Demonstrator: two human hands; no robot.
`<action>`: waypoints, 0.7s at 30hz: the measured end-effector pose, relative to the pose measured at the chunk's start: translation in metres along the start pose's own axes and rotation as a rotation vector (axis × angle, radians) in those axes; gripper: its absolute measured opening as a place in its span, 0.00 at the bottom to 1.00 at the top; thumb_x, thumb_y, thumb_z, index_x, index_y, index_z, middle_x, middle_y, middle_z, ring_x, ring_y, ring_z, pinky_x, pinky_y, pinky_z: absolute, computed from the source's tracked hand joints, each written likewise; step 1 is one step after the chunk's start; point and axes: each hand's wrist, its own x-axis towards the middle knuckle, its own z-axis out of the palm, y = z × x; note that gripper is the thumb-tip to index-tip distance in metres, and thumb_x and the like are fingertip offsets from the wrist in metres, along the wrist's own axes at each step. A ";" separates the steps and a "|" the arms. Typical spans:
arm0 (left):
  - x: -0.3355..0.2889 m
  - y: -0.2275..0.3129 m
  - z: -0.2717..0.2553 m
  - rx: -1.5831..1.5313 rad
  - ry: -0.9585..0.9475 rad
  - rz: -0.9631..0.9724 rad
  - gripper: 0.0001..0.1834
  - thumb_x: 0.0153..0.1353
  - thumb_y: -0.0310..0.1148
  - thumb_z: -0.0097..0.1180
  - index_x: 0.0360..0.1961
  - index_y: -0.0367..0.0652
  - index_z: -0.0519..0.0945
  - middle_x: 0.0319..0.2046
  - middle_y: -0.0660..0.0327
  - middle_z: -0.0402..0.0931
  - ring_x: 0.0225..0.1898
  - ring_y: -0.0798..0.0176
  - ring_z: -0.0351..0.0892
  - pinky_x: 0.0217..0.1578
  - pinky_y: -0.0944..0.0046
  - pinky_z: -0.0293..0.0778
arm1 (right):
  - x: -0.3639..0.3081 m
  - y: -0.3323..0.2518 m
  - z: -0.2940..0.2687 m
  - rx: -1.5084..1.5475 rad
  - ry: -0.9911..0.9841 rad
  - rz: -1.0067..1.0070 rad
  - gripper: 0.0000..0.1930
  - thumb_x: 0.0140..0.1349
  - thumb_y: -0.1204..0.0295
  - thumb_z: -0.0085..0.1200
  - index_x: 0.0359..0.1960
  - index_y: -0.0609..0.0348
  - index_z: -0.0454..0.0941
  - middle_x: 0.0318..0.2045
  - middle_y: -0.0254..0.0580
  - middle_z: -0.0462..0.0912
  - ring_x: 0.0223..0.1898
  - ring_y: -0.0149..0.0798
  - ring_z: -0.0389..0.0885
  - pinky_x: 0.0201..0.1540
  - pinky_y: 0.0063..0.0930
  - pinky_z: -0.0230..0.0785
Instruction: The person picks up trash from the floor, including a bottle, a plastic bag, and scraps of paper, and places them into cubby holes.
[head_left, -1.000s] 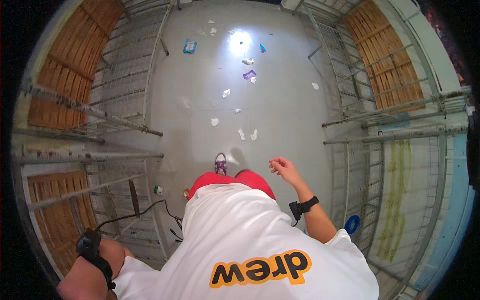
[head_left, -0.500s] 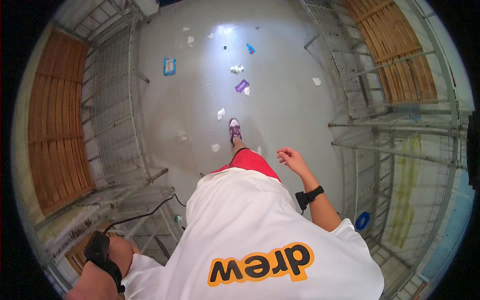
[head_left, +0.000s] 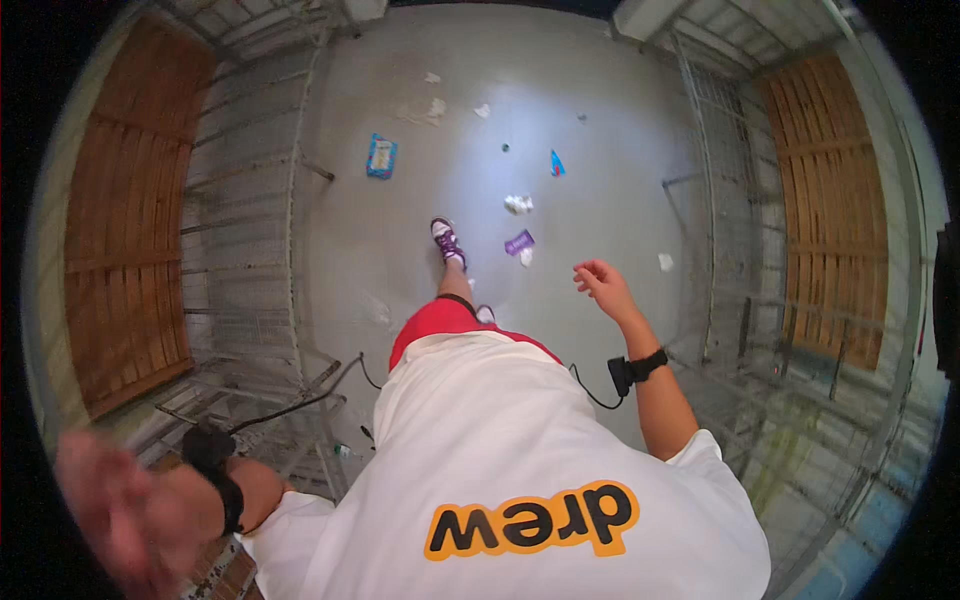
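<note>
My right hand (head_left: 603, 284) hangs in front of my hip at the right, holding nothing, its fingers loosely bent and a little apart. Below it on the floor lie a purple packet (head_left: 519, 242) and a crumpled white tissue (head_left: 526, 258), neither touched. My left hand (head_left: 118, 500) is raised at the lower left rim and smeared by motion, so its fingers cannot be made out. A black strapped device (head_left: 648, 367) with a cable sits on my right forearm, another (head_left: 208, 447) on my left arm.
Ahead on the grey floor (head_left: 590, 50) lie a blue packet (head_left: 381, 157), a blue-and-red packet (head_left: 557, 163), a small dark round thing (head_left: 505, 147) and several crumpled white tissues (head_left: 518, 204). Metal racks with wire mesh (head_left: 245, 180) and wooden slat panels (head_left: 830, 200) stand along both sides.
I have stepped forward, the other foot now leading, and the litter has drawn nearer. My left hand has swung up into view at the lower left. My right hand stays empty.
</note>
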 end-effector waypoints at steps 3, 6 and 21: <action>0.006 -0.089 0.090 -0.024 0.095 -0.171 0.02 0.60 0.20 0.56 0.34 0.33 0.76 0.28 0.49 0.78 0.26 0.62 0.75 0.25 0.67 0.71 | 0.065 -0.017 0.003 -0.003 -0.039 0.031 0.11 0.65 0.68 0.51 0.41 0.64 0.77 0.33 0.40 0.81 0.34 0.32 0.79 0.38 0.26 0.74; 0.001 -0.186 0.194 -0.061 0.122 -0.524 0.05 0.52 0.20 0.64 0.31 0.37 0.82 0.25 0.64 0.78 0.25 0.74 0.72 0.26 0.74 0.69 | 0.116 -0.035 -0.011 -0.047 -0.041 0.062 0.11 0.65 0.68 0.51 0.42 0.64 0.77 0.33 0.40 0.81 0.33 0.32 0.79 0.38 0.26 0.73; -0.131 -0.448 0.533 -0.091 -0.979 -1.236 0.30 0.60 0.59 0.46 0.24 0.42 0.82 0.26 0.45 0.78 0.33 0.38 0.77 0.34 0.47 0.72 | 0.410 -0.139 -0.017 -0.196 -0.364 0.322 0.14 0.66 0.61 0.50 0.43 0.57 0.77 0.34 0.34 0.82 0.31 0.29 0.79 0.31 0.21 0.69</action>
